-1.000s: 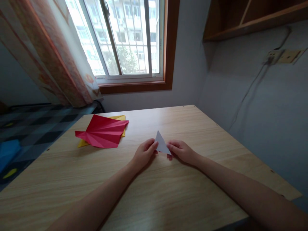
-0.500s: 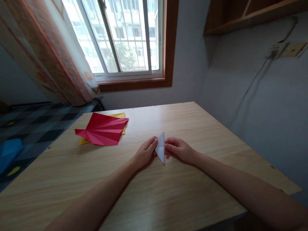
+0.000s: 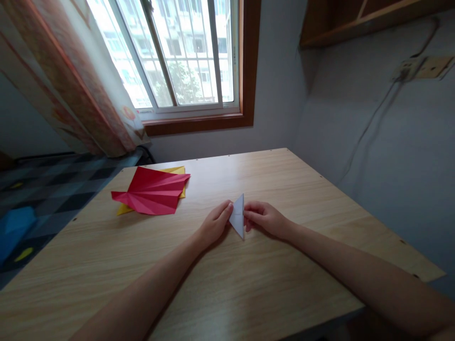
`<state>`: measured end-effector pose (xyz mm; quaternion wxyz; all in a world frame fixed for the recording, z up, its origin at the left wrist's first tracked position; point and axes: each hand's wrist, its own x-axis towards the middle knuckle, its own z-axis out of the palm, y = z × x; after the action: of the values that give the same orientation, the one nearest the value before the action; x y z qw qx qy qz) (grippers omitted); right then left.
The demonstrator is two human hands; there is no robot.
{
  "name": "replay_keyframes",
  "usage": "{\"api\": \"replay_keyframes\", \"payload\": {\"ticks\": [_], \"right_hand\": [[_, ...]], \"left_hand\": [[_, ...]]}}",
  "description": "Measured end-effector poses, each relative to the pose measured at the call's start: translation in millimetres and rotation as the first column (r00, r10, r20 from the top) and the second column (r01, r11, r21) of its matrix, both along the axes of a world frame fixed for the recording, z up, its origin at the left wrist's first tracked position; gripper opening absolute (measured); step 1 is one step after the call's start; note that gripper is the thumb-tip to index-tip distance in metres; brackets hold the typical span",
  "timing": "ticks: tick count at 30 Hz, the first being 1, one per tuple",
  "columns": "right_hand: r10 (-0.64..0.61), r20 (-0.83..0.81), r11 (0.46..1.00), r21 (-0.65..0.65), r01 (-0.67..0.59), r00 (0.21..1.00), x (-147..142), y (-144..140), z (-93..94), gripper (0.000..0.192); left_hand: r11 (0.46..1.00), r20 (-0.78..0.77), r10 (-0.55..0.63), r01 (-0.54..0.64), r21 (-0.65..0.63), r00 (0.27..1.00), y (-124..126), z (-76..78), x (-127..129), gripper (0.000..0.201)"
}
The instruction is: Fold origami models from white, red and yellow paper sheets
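A small white piece of folded paper (image 3: 238, 216), triangular with a crease across its middle, is held upright above the middle of the table. My left hand (image 3: 217, 219) is closed on its left corner, the thumb lying on the near face and the other fingers behind. At the paper's long right edge is my right hand (image 3: 262, 217), thumb and index finger brought together against that edge. The right fingertips are partly hidden behind the paper.
On the wooden table (image 3: 284, 279), a creased red paper (image 3: 156, 189) lies over a yellow paper (image 3: 182, 170) at the back left. Left of the table, a blue object (image 3: 16, 229) rests on a checkered cloth (image 3: 71, 175). A cable (image 3: 369, 123) hangs along the right wall.
The white folded paper has turned very slightly, its lower tip a little higher now. Both hands keep nearly the same place and hold. The camera view has shifted slightly.
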<state>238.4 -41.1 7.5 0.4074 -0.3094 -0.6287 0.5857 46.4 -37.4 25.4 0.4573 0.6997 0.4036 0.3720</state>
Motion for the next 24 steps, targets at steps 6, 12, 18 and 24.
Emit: {"api": "replay_keyframes", "payload": {"ticks": [6,12,18,24], "right_hand": [[-0.05,0.01,0.998,-0.046,0.05,0.999,-1.2,0.5,-0.1,0.013],[-0.042,-0.028,0.999,-0.019,0.041,0.999,-5.8,-3.5,-0.7,0.011],[-0.102,0.004,0.992,0.079,0.101,0.995,-6.4,-7.0,0.3,0.014],[-0.205,-0.003,0.962,0.185,0.203,0.979,-3.9,-4.7,-5.8,0.014]], "left_hand": [[0.997,-0.083,-0.014,0.021,0.08,0.996,-0.9,-2.3,1.2,0.039],[0.995,-0.118,-0.022,0.033,0.097,0.993,-3.3,-0.7,1.9,0.035],[0.994,-0.132,-0.05,0.062,0.094,0.99,-2.8,-0.3,1.4,0.036],[0.996,-0.111,-0.066,0.072,0.057,0.992,0.4,0.0,-0.4,0.044]]}}
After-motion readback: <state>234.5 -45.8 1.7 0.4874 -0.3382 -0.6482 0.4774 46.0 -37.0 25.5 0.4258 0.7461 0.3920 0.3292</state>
